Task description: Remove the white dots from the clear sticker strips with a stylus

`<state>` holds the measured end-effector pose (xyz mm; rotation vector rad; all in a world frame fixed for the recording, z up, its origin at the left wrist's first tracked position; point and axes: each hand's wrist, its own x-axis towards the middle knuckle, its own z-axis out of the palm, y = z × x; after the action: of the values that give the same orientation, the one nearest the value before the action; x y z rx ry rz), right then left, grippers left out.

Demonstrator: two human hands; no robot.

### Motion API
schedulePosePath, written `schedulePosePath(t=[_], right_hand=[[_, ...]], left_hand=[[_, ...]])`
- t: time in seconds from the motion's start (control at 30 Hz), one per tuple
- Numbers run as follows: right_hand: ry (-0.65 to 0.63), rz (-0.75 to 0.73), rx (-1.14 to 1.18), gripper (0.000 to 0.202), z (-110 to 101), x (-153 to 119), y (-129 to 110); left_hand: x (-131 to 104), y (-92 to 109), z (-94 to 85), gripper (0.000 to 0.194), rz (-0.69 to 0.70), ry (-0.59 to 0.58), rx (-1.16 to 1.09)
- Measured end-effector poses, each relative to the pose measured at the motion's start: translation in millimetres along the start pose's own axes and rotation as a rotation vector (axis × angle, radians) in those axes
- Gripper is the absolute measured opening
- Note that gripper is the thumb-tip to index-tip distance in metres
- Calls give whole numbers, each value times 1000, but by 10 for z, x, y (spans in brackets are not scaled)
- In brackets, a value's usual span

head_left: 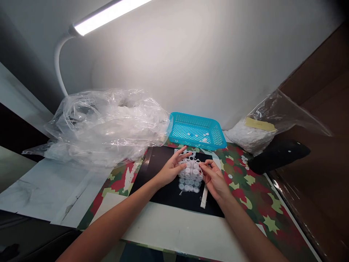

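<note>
A block of translucent plastic parts with rows of round cups (189,185) lies on the black mat (160,165). White discs show in several of the cups. My left hand (172,169) rests at the block's left side, fingers stretched and apart, thumb over the upper rows. At the right edge, my right hand (215,179) has thumb and index finger pinched together against the block; what is between the fingertips is too small to make out. A flat whitish strip (204,197) lies on the mat just below my right hand.
Behind the mat stands a blue perforated basket (197,145) with several white discs inside. A large clear bag (109,127) bulges at left. A bag of white pieces (248,136) and a black object (278,156) sit at right. A lamp (109,14) hangs above.
</note>
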<state>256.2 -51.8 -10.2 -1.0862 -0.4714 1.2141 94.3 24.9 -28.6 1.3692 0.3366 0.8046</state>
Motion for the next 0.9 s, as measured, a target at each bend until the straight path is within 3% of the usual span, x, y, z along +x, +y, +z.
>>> schedulePosePath(t=[0.17,0.27,0.43,0.57,0.7,0.9], right_hand=[[-55,51,-126,42,-24,-96,-5],[-121,98,-176,39,-38,-177,-23],[-354,173,-347,48,-27,-295,-113],[-490,190,-416,32,38,-446,-221],[-519,217,-319,27,88,-623,-220],[-434,257,-256,35,68,-766,-38]], left_hand=[[-27,55,-22,50,105,62,168],[-64,110,0,46,186,42,264],[-126,187,42,39,322,11,341],[-181,259,63,33,415,33,399],[-214,366,45,32,501,76,464],[-217,453,11,24,557,183,571]])
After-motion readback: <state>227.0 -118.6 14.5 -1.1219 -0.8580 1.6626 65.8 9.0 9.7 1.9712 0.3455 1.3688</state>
